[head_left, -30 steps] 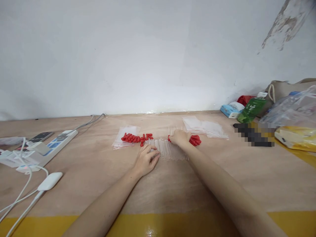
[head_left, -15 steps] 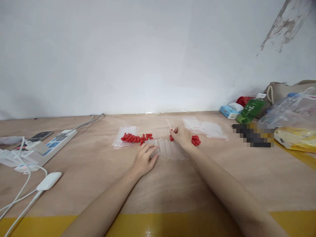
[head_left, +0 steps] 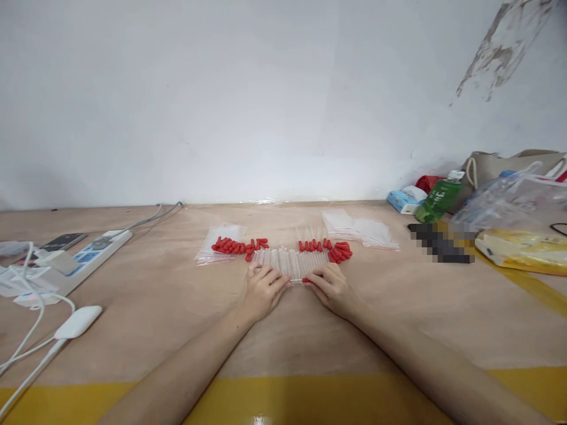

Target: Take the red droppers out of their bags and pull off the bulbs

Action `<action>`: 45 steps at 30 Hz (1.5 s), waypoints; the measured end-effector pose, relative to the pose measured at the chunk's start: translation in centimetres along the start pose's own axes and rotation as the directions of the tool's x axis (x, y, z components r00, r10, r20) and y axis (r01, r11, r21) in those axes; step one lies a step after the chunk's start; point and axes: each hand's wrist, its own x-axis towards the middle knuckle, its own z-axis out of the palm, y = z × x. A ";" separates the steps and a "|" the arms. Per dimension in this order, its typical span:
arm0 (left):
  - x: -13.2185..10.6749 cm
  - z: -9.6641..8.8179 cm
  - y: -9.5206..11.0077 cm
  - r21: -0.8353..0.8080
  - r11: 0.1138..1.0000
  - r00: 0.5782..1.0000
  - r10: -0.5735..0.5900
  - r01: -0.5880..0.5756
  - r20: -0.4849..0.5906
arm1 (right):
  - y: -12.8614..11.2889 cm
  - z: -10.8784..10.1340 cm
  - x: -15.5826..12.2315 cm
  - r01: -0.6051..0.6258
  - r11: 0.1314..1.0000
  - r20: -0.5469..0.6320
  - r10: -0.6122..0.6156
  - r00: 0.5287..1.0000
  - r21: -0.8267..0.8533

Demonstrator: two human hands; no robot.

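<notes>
A clear glass dropper tube [head_left: 296,281] lies crosswise between my two hands at the near edge of a row of similar tubes [head_left: 290,260]. My left hand [head_left: 263,290] is closed in a pinch on the tube's left end. On its right end, my right hand [head_left: 333,289] pinches a small red rubber bulb [head_left: 305,280], mostly covered by the fingers. Past the row stand out several droppers [head_left: 313,244] with red bulbs on, their clear stems pointing away. Loose red bulbs form a left pile [head_left: 234,245] and a right pile [head_left: 341,252].
Clear plastic bags [head_left: 221,233] lie under the left bulbs, with another stack [head_left: 349,224] at back right. Far left are a power strip [head_left: 95,257], cables and a white adapter [head_left: 78,321]. A green bottle [head_left: 440,198], tissue pack [head_left: 404,200] and yellow packet [head_left: 522,251] lie right.
My right hand has come back from the bulbed droppers to the near edge of the tubes, bringing a red bulb. The left hand now pinches a tube. The view has shifted slightly.
</notes>
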 end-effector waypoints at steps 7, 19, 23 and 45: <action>-0.2 -1.0 0.0 -0.054 0.999 1.000 0.010 -0.009 0.023 | -0.1 -0.3 0.1 0.027 0.998 -0.009 -0.027 1.000 -0.059; -0.6 -0.8 -0.1 -0.104 0.995 1.000 -0.009 0.011 0.014 | -0.2 -0.7 0.1 0.023 0.998 -0.001 -0.023 1.000 -0.065; -1.3 -0.6 -1.3 -0.215 0.965 0.985 -0.167 0.154 -0.047 | 0.6 -0.9 -0.3 -0.051 0.997 -0.099 0.044 0.994 -0.062; -1.3 0.6 -5.0 -0.155 0.897 0.896 -0.431 0.414 -0.102 | 8.0 -4.2 -0.5 -0.655 0.744 -0.348 0.654 0.672 0.133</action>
